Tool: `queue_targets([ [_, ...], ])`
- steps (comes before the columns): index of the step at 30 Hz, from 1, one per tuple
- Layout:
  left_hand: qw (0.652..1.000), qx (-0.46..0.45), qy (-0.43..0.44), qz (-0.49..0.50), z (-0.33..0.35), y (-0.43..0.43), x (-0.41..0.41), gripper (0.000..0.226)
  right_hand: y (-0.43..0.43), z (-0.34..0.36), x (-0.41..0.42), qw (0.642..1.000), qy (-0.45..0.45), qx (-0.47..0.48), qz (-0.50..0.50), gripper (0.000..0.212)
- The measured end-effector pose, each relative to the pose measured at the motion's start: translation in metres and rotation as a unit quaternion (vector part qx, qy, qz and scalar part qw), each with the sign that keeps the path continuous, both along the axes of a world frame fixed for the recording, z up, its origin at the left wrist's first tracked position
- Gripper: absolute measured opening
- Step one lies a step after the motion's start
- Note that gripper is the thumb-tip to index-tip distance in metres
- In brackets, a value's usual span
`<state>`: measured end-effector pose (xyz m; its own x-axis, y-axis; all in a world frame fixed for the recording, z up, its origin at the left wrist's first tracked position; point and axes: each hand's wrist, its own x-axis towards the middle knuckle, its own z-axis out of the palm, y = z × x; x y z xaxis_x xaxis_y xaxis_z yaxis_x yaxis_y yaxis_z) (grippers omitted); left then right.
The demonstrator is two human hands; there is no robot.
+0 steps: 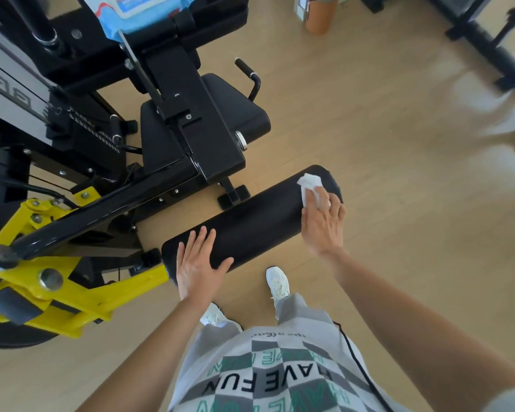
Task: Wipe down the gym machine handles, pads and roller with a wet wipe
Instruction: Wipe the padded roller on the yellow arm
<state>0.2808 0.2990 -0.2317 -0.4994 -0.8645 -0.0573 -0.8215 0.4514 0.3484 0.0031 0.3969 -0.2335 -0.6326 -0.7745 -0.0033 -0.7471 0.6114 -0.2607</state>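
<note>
In the head view, the black roller (250, 221) is seen lying slantwise across the middle of the picture, carried at its nearer end by the yellow frame (72, 295) of the machine. The wet wipe (309, 184) is pressed onto the roller's far end under the right hand (323, 224), whose fingers are laid out straight over the cloth, not curled round it. The left hand (198, 263) is spread flat on the nearer end with its thumb apart, and nothing is held in it. The roller appears to be the part being wiped. The step would be done best if the roller were steadied by the left hand while the wipe is drawn along its whole length under even pressure. The end cap and the underside, which cannot be seen from here, would then need to be covered by reaching round or turning the roller. Beyond it, the seat pad (250, 114) is partly covered by a black arm (197, 114) of the machine, so it would have to be reached round. A curved handle (249, 74) stands just beside the pad. A pack of wipes (143, 13) rests on top of the machine. An orange bottle (321, 16) stands on the floor (369, 129), well apart. A blurred pale shape at the right edge cannot be made out.
</note>
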Motion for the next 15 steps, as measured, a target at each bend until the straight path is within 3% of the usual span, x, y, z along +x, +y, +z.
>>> queue_targets([
  [5,0.998,0.06,-0.004,-0.005,0.006,-0.024,0.001,0.079,-0.002,-0.005,0.015,0.995,-0.028,-0.079,0.046,0.06],
  [9,0.996,0.085,0.005,-0.007,0.013,-0.033,-0.001,0.078,-0.007,0.001,0.04,0.98,-0.081,-0.147,0.104,0.044],
  [15,0.992,0.125,0.02,0.02,0.024,-0.042,-0.004,0.075,-0.015,-0.001,0.08,0.957,-0.086,-0.136,0.24,0.033],
])
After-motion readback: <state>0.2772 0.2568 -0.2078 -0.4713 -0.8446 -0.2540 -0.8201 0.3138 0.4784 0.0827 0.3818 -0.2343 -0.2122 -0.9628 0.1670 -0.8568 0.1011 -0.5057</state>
